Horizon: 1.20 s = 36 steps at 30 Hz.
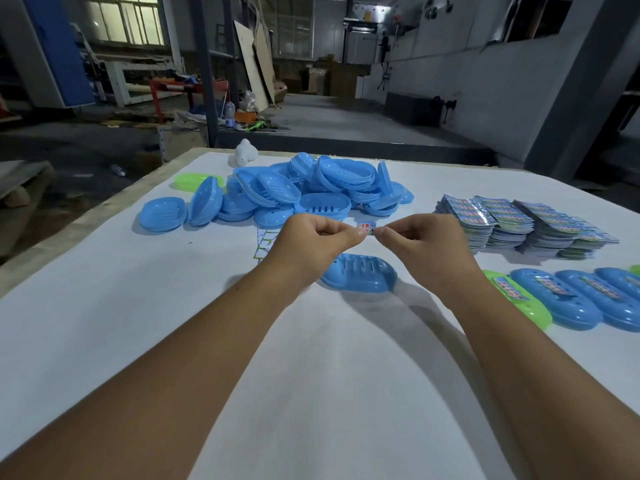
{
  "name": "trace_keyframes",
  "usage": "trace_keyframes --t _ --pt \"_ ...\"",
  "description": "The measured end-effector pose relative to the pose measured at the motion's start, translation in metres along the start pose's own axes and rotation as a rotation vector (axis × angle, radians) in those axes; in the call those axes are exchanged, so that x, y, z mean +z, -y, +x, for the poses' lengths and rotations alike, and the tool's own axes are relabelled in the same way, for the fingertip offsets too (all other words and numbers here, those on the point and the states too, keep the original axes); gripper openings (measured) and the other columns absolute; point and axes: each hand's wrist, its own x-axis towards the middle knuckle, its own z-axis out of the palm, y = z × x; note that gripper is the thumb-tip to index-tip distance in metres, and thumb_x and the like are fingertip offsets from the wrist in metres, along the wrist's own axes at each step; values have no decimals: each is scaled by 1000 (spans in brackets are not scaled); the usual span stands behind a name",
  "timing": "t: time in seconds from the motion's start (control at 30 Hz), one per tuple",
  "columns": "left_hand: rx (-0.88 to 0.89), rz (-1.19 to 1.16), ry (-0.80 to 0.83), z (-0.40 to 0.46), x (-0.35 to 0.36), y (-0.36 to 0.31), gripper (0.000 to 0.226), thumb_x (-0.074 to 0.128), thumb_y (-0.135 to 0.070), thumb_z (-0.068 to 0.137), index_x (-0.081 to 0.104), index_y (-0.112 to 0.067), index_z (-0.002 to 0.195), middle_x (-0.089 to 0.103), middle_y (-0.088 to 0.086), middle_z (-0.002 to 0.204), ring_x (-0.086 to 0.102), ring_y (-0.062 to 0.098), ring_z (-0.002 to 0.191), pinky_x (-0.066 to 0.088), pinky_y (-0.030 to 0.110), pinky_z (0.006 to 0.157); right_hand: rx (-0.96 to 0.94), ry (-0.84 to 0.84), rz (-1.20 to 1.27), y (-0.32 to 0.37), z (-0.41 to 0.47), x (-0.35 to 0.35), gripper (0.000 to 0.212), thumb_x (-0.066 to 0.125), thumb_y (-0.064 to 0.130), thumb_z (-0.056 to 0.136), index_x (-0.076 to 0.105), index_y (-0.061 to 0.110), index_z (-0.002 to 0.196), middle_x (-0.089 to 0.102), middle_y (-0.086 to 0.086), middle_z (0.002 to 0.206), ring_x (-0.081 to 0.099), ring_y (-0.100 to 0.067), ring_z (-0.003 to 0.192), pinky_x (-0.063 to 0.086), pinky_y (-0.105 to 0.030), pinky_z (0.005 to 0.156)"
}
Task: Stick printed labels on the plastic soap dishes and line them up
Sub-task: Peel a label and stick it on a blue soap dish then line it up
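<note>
Pinching one printed label [366,227] — red characters, unreadable — both hands [317,239] raised.

At the far edge of your white table [104,306] sits a small white object [244,153]. Beyond it you see boards [254,69] leaning upright, a red frame [180,90] and windows [124,19].

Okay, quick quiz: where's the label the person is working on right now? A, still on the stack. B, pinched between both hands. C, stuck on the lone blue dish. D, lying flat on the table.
B: the left hand and right hand pinch the label between them above the lone blue dish.
</note>
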Motion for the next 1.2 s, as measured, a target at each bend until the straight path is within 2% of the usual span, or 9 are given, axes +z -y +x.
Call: trace_keyframes --t 0.13,0.27,0.37,0.47,0.53,0.6,0.8,0.93,1.2 --pt "4 19 -3 -1 1 1 12 81 -45 79 78 -34 78 73 13 91 59 8 70 48 24 68 23 37 9 0 -1 2 19 74 32 84 75 22 68 74 1 68 63 -14 60 52 -33 64" --pt "-21 32 -28 2 1 2 14 77 -40 84 78 -27 78 72 16 86 54 9 66 44 25 63 57 41 -13 1 1 1 29 66 32 77 70 4 74 64 -13 65 42 -11 53 37 -29 54" --pt "-55 79 -29 4 1 6 19 75 -39 85 79 -21 80 62 4 64 49 10 60 39 25 58 152 72 20 1 1 -4 36 64 39 70 69 3 70 57 -5 60 38 -13 53 33 -28 52" --pt "-93 118 3 6 3 11 25 75 -40 84 79 -16 81 72 8 71 57 14 63 46 28 63 214 145 -2 0 0 -7 38 73 48 69 75 10 69 59 -2 59 42 -14 52 35 -27 49" --pt "-98 192 12 8 3 15 30 76 -44 83 79 -14 78 74 5 71 59 9 57 48 20 57 217 154 -36 -3 1 -6 44 79 50 73 74 6 72 58 -5 60 40 -13 50 34 -23 46" --pt "-75 273 -1 12 3 16 34 75 -43 83 77 -11 74 68 1 62 53 7 48 43 16 48 235 153 -65 -5 1 -5 48 82 48 73 71 1 71 52 -5 57 36 -14 47 30 -21 43" --pt "-49 533 -22 19 2 16 38 68 -38 78 65 -2 64 43 0 49 40 17 53 35 30 54 192 195 -203 -8 1 1 45 81 43 77 71 0 68 43 0 52 29 -11 43 25 -19 37" --pt "-59 573 -21 20 2 17 34 69 -39 76 71 -6 69 49 1 51 43 17 56 37 30 54 190 204 -241 -8 3 1 39 81 45 75 74 8 63 45 5 46 34 -9 38 24 -15 34" --pt "-34 649 -43 18 4 17 31 70 -38 75 72 -9 68 58 -3 51 56 21 61 42 29 57 176 184 -329 -7 2 6 37 80 46 73 72 12 58 55 7 43 43 -7 42 34 -23 45"
